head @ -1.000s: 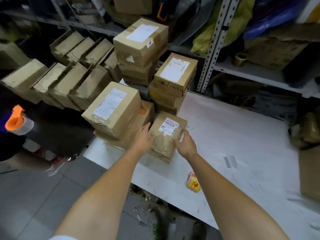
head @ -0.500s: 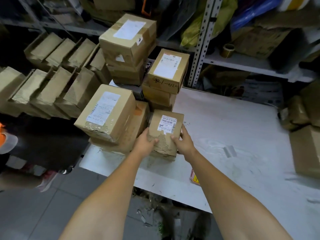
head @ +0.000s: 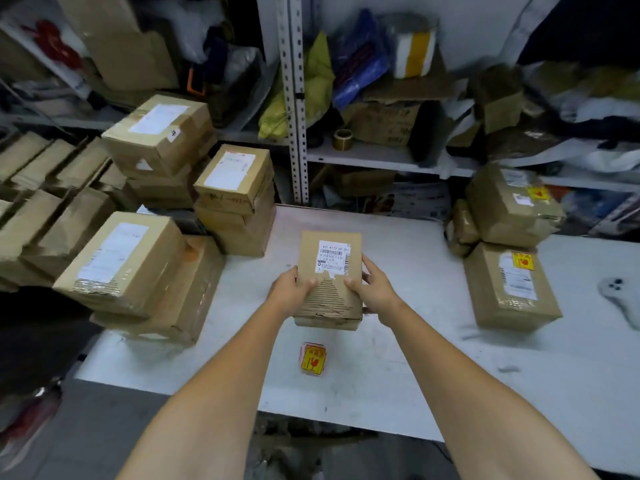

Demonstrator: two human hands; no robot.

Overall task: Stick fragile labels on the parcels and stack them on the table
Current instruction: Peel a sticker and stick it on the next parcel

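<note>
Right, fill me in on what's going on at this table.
A person grips a small parcel with the left hand and right hand at the middle of the white table. It shows a shipping slip but no fragile label. The label pad lies just in front of it. Plain boxes are stacked on the left, and labelled boxes stand on the right.

parcel [head: 329, 271]: brown, white barcode label | sticker pad [head: 312, 360]: yellow, red | table [head: 398, 358]: white

white table [head: 398, 386] | left: parcel stacks [head: 187, 303] | right: labelled parcel [head: 509, 292] | front: label pad [head: 312, 358]
</note>
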